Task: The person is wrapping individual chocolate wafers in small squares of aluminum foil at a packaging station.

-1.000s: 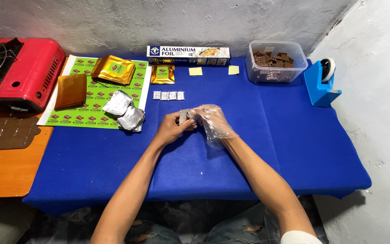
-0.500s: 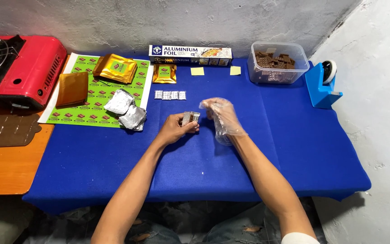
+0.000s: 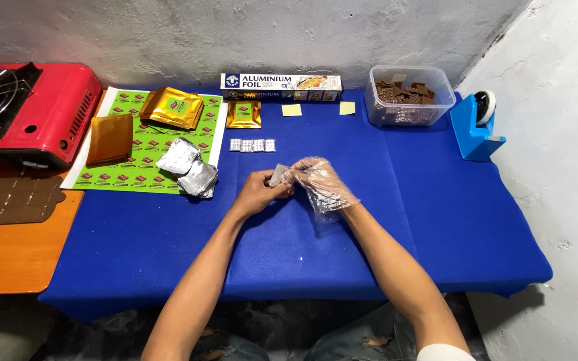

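Both hands meet over the middle of the blue table. Left hand, bare, and right hand, in a loose clear plastic glove, pinch a small foil-wrapped piece between closed fingertips, just above the cloth.

Folding well likely needs flat creases and a light pinch so the foil doesn't tear.

Row of wrapped pieces lies just far of the hands. Foil squares sit to the left. Open cloth near and right; near edge well apart.
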